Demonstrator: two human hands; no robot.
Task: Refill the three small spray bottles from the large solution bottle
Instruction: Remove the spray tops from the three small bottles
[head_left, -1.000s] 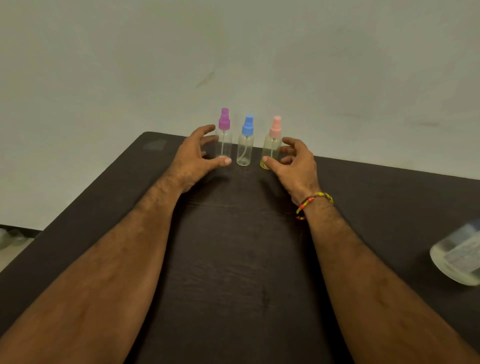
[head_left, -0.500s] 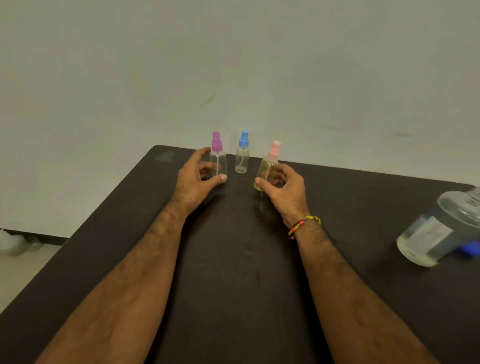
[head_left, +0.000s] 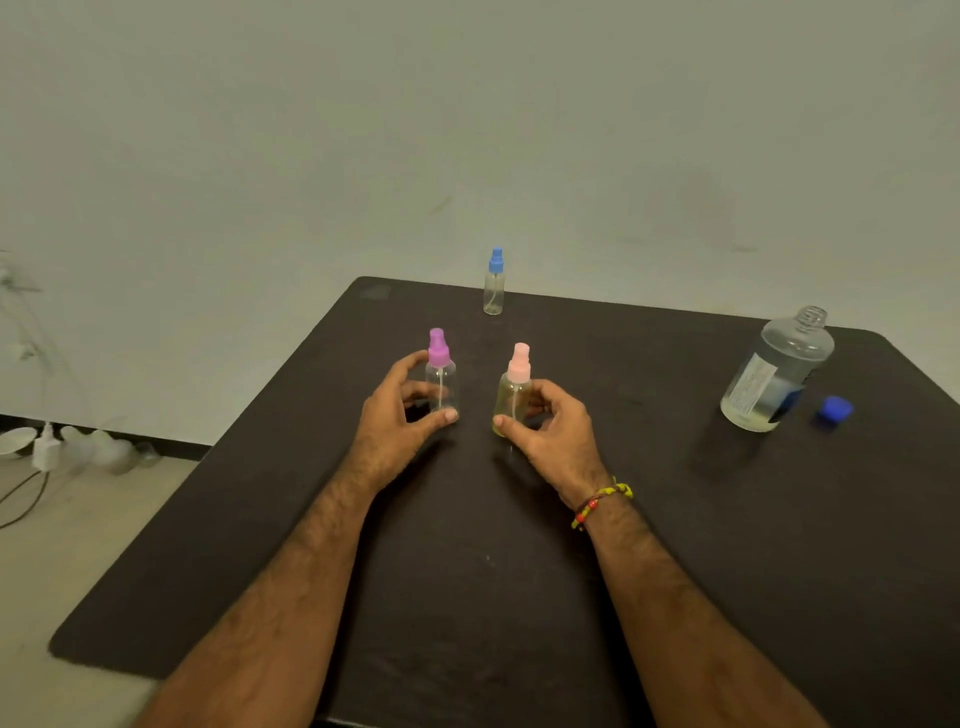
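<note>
the left hand (head_left: 400, 410) curls its thumb and fingers round the body of the purple-capped spray bottle (head_left: 441, 382), which stands upright on the dark table (head_left: 519, 597); the right hand (head_left: 550, 431) grips the pink-capped spray bottle (head_left: 513, 397) the same way, low on its body, thumb at the base; the two bottles stand near each other mid-table, apart and not touching; the blue-capped spray bottle (head_left: 494, 283) stands alone by the far edge, well apart from both hands; the large solution bottle (head_left: 776, 371) stands to the right with its neck open, and its blue cap (head_left: 835, 409) lies just beside it on the table.

the small bottles look like thin clear plastic, light and likely to tip if nudged at the cap; the purple one appears nearly empty, the pink one holds a yellowish liquid, so it probably sits a little steadier; the smooth round walls may slip under loose fingers, so a hold round the middle of the body seems best, with the other hand turning the spray head off by its ribbed collar; the dip tube inside is slender and should come out straight; the large bottle is roughly part full, judging by the liquid line, and will be the heavy item; i would take it round the waist near the label, not the neck; its wide mouth against such narrow necks makes spilling the likely risk, so a slow tilt is wise.
</note>
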